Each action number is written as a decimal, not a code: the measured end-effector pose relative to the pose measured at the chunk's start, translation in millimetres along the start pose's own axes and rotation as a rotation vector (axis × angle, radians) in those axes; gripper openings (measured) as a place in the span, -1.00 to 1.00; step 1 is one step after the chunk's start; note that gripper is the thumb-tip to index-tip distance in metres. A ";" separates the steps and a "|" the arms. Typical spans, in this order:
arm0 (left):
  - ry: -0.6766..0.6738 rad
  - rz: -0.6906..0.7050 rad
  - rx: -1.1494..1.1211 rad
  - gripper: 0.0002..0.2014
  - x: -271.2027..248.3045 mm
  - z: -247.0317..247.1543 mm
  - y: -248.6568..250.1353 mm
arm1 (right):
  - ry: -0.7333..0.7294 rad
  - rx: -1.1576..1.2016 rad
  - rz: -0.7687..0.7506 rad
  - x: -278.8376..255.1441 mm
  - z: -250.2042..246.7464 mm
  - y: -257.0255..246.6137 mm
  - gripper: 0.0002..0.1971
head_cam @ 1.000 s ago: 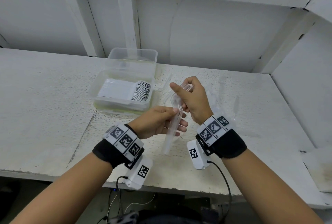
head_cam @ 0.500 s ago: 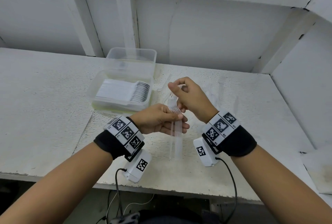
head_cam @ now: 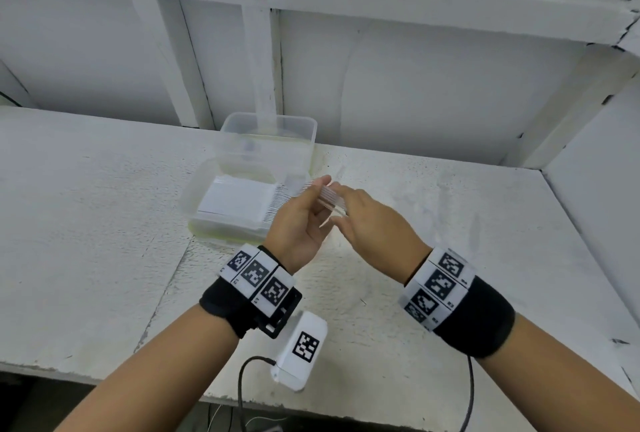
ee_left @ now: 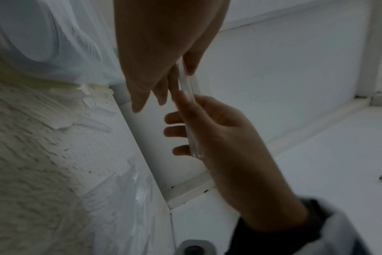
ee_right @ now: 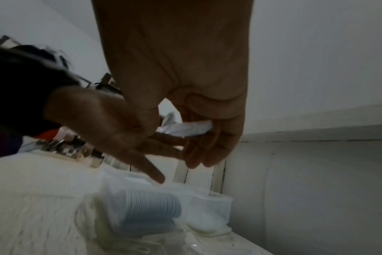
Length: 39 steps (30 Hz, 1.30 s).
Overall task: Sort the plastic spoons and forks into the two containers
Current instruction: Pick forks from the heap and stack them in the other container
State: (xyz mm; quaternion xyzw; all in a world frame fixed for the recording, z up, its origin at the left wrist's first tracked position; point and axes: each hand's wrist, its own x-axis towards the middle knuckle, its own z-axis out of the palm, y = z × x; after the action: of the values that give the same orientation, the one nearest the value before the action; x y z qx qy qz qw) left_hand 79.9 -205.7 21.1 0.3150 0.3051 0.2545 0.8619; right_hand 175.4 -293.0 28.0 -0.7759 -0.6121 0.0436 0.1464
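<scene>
Starting at the left, the near box [head_cam: 221,209] already holds a long neat row of white cutlery, so a good part of the sorting looks done; whether they are spoons or forks is too small to tell. Just behind it, touching, the far box [head_cam: 270,140] looks almost bare. The left hand [head_cam: 298,223] is up over the right end of the near box, with its thumb and fingers curled round a small stack [head_cam: 325,197] of clear cutlery. The right hand [head_cam: 374,223] pinches the other side of that same stack, so both hands hold it in the air. More clear pieces [head_cam: 476,227] lie on the table [head_cam: 86,241] to the right, so there is more to sort, I think. The boxes sit close to the back wall [head_cam: 415,85], so there is little room behind them. Left and right of the hands the table is wide and flat, and its front edge is near the wrists.
</scene>
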 end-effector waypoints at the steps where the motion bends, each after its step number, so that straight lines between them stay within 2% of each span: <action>1: 0.008 -0.003 -0.016 -0.84 1.8 0.8 1.2 | 0.015 -0.026 -0.007 4.7 1.8 1.5 -0.50; 7: -0.009 0.010 0.019 -0.83 14.4 -1.2 18.0 | 0.085 -0.273 -0.141 30.5 -1.4 6.3 -0.58; 10: -0.067 0.025 0.135 -0.81 24.1 -3.3 37.5 | 0.012 -0.156 -0.132 54.7 -24.2 8.0 -0.66; 13: -0.120 0.024 0.249 -0.75 38.3 -3.2 67.7 | 0.012 -0.080 -0.146 85.8 -48.3 8.6 -0.66; 17: -0.142 -0.017 0.656 -0.73 62.2 -10.4 124.3 | -0.005 -0.054 -0.085 139.3 -70.7 9.9 -0.66; 19: -0.080 0.006 0.887 -0.77 78.3 -20.5 155.3 | -0.020 0.001 -0.037 168.6 -73.0 14.1 -0.68; 23: 0.171 0.085 1.242 -0.77 125.7 -55.0 209.2 | -0.136 -0.012 0.031 221.7 -50.0 22.1 -0.70; 26: 0.314 0.030 1.495 -0.71 156.5 -81.7 228.9 | -0.239 -0.074 0.042 251.6 -20.9 24.5 -0.70; 28: 0.356 -0.034 1.603 -0.73 169.8 -94.7 231.7 | -0.297 -0.121 0.038 269.7 0.8 23.9 -0.69; 30: 0.345 -0.107 1.627 -0.76 179.7 -105.2 229.1 | -0.329 -0.153 0.028 284.1 20.3 22.6 -0.69; 34: 0.274 -0.238 1.521 -0.72 192.9 -120.4 220.1 | -0.371 -0.191 0.021 302.7 51.0 22.4 -0.65; 39: 0.245 -0.217 1.518 -0.80 199.7 -125.8 213.4 | -0.394 -0.222 0.014 309.1 75.0 34.1 -0.71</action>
State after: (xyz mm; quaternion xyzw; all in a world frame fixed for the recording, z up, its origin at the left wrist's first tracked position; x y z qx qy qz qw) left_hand 77.6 112.4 19.7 0.7572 0.5181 -0.0769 0.3903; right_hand 265.1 10.4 -18.5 -0.7680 -0.6245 0.1275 -0.0625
